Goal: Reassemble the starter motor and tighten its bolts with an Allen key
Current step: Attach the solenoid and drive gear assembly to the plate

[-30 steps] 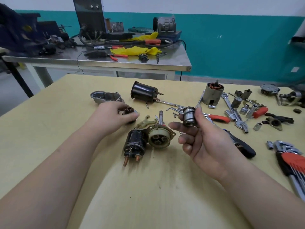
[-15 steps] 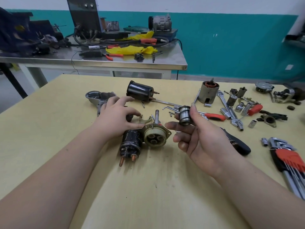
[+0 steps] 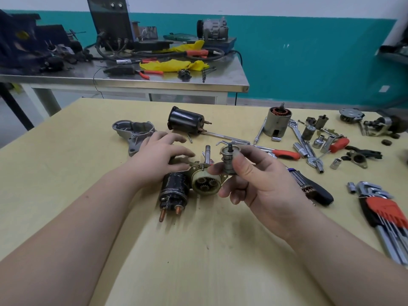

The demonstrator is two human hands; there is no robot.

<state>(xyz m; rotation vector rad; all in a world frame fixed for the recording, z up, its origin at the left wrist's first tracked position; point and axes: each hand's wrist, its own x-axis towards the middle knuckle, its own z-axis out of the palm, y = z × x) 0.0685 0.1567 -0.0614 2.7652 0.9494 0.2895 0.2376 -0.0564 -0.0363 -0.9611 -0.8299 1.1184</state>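
My right hand (image 3: 260, 184) pinches a small silver drive pinion (image 3: 229, 159) between thumb and fingers, holding it upright just right of the steel shaft (image 3: 207, 154). That shaft rises from the cream planetary gear housing (image 3: 204, 183), which lies joined to the black solenoid (image 3: 175, 191) with copper terminals. My left hand (image 3: 163, 160) rests over the fork lever and the top of the solenoid, fingers spread. The black motor casing (image 3: 185, 121) lies behind, the armature (image 3: 277, 124) stands to the right, and the grey nose housing (image 3: 132, 131) lies at the left. The Allen key set (image 3: 384, 215) lies at the far right.
Sockets, spanners, a red-handled tool (image 3: 287, 154) and a black screwdriver (image 3: 315, 191) are scattered over the right half of the wooden table (image 3: 66, 184). A steel bench (image 3: 132, 80) with cables and yellow rags stands behind. The table's near part is bare wood.
My right hand has brought the pinion left and turned it upright beside the shaft. My left hand has slid down onto the fork lever and solenoid.
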